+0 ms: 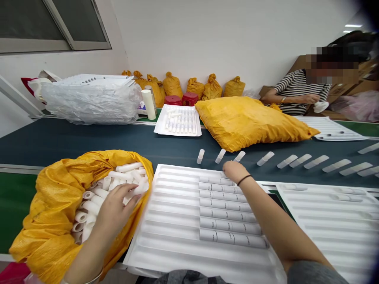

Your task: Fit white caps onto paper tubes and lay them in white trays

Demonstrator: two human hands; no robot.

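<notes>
Left hand: hanging over the mouth of the open yellow sack, left of frame; thumb and fingers standing part-way apart, tips pointing right. White tubes showing in and around the gap; can't tell if it's touching one.
Right hand: resting at the far edge of the near tray, just right of centre; fingers curling under and out of sight. Can't tell if it's clamping anything. Black wristband showing.
White tubes: filling the open sack, lying at mixed angles.
Near tray: sitting lower centre, ribbed, white; left part of its grooves lying bare.
Marked tubes: lying in parallel grooves on the tray's right half, dark print showing.
Belt: running across mid-frame, dark.
Belt tubes: standing in a loose row from centre to right edge; one partly hiding behind the right hand.
Right tray: sitting lower right, a few pale tubes lying near its top.
Full yellow sack: lying across the belt's far side, right of centre.
Co-worker: sitting upper right, holding something white.
</notes>
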